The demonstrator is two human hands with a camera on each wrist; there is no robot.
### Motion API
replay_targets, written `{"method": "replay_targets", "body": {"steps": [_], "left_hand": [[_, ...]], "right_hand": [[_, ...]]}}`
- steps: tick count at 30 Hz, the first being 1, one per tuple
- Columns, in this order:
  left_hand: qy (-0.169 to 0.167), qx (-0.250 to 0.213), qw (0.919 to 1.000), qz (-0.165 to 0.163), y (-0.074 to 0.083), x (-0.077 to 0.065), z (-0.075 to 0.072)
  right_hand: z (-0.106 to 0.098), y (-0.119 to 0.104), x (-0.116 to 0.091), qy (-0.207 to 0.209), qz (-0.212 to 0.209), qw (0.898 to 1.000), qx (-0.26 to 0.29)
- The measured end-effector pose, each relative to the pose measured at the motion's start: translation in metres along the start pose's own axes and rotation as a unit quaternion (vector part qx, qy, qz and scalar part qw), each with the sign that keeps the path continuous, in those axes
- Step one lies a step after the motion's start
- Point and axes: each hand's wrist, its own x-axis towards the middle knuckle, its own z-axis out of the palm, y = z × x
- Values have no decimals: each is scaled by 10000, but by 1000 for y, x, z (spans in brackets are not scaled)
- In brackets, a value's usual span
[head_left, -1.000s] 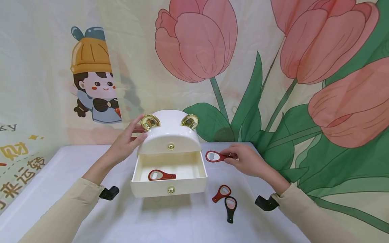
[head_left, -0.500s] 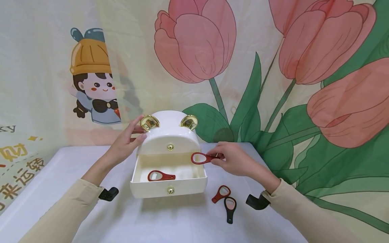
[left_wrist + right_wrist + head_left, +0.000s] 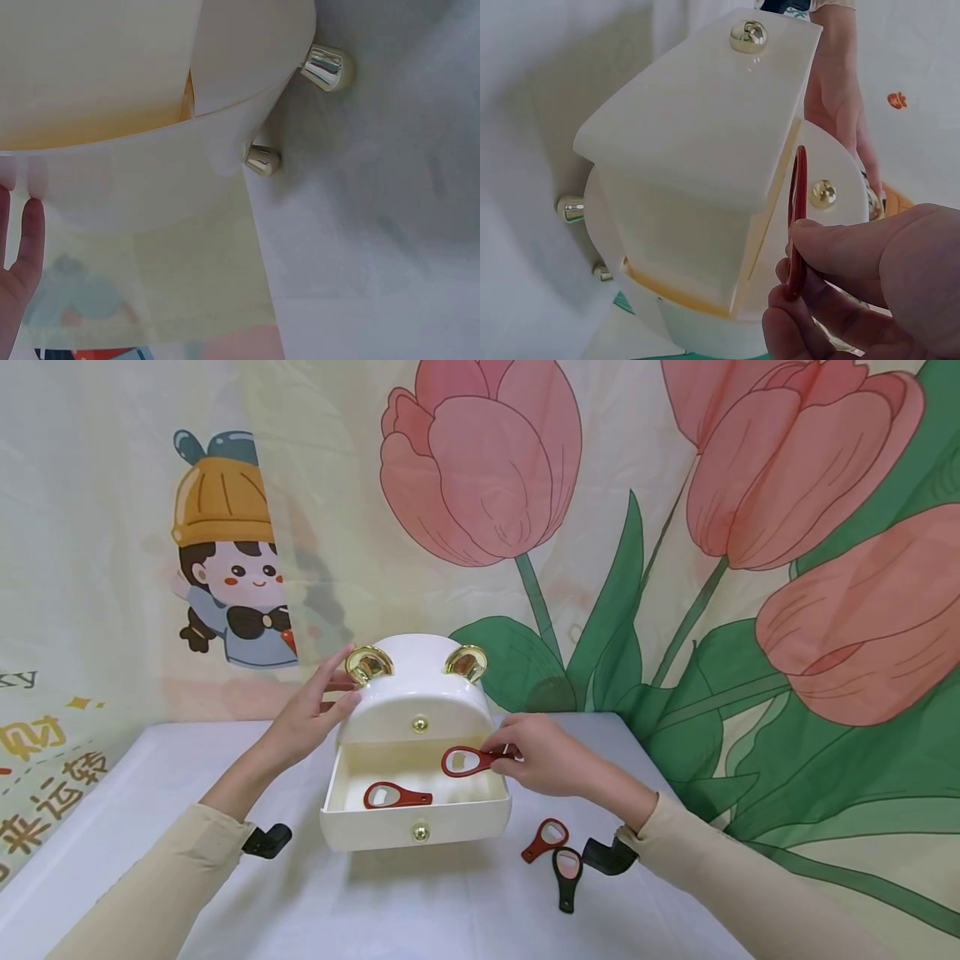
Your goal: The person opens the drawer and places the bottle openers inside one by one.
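Red opener [image 3: 800, 195] pinched, gold feet [image 3: 330, 69], wrist views only

A tulip-printed backdrop [image 3: 337, 468] behind a desk [image 3: 300, 910] spread with white cloth.
Large pink tulips [image 3: 480, 477] rise across the middle and right of the pale, lightly creased fabric, with broad green leaves [image 3: 840, 785] reaching down beside the desk's right edge. Farther left, a cartoon figure [image 3: 236, 556] in a yellow-orange cap and dark bow tie is cut off along a straight line where a yellowish panel starts. Brown lettering [image 3: 60, 797] slants at the lower left, near a small gold star [image 3: 79, 700]. The light is soft, leaving blurred shadows on backdrop and desk.
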Motion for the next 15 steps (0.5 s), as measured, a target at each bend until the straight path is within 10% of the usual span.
{"method": "replay_targets", "body": {"steps": [15], "left_hand": [[-20, -31, 10000, -39, 0, 0, 0]], "right_hand": [[21, -8, 21, -195, -176, 9996, 41]]}}
